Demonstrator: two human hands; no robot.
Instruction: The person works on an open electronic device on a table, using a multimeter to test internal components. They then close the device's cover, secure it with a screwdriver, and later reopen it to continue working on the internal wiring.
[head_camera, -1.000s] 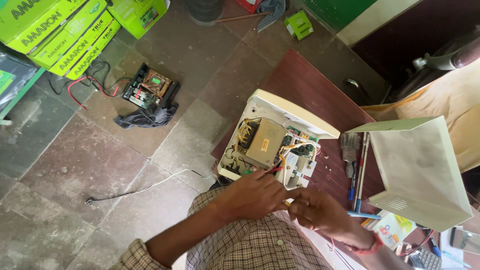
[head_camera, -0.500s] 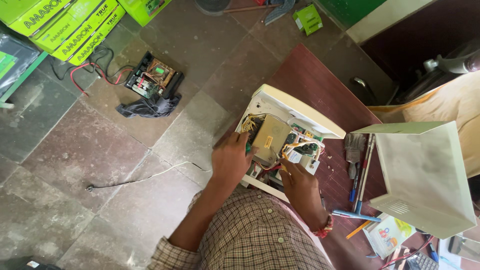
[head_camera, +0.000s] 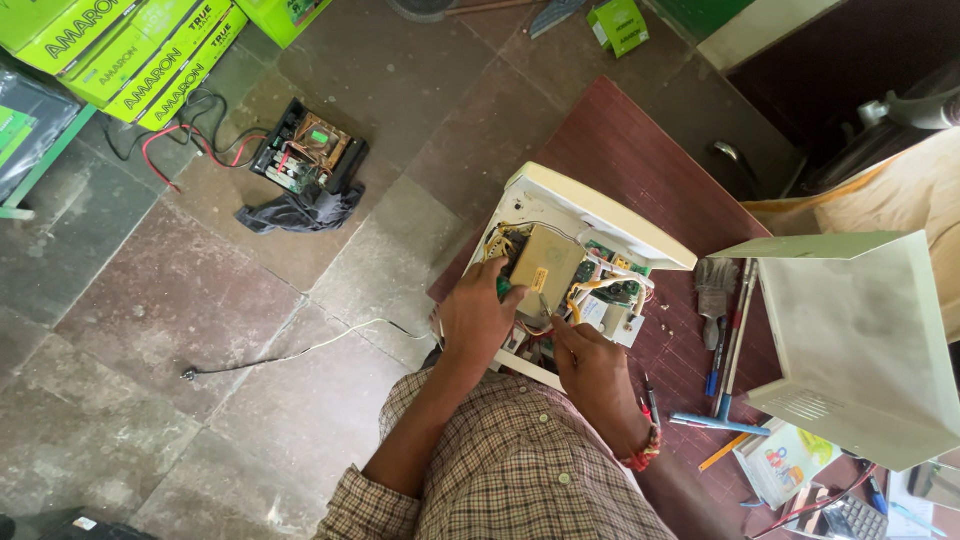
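— So, what have the hands got hold of?

— Both are down inside the opened inverter unit (head_camera: 560, 280) on the dark red table (head_camera: 640, 160). Left hand (head_camera: 478, 318) has its fingers curled onto the near-left edge of the boxy yellowish transformer (head_camera: 543, 270), touching it; whether they truly clamp it I cannot tell. Right hand (head_camera: 590, 365) comes in from five o'clock, fingers pinched together and pointing at the wiring (head_camera: 590, 290) beside the transformer. Something thin may sit between the fingertips, but it's too small to make out.

— And around the unit?

— At three o'clock of it lies a paintbrush (head_camera: 712, 290), with pens and a blue-handled tool (head_camera: 722, 423) just beyond. Further toward three to four o'clock stands the lifted-off cream cover (head_camera: 860, 350), tilted on its edge. Booklets (head_camera: 785, 462) lie near five o'clock.

— On the floor?

— Out at ten o'clock sits another opened electronic unit (head_camera: 308, 152) on a dark cloth (head_camera: 290, 212), with red and black leads trailing left. Green cartons (head_camera: 130, 50) are stacked past that. A thin cable (head_camera: 300, 350) snakes across the stone tiles at eight o'clock.

— Anything likely to go wrong?

— I'd judge so. Bare fingers among loose wires could tug a lead off its joint or bridge two contacts. The chassis also sits close to the table's corner at nine o'clock, so a hard push from the left hand might slide it off. That propped cover looks ready to tip if the table gets bumped.
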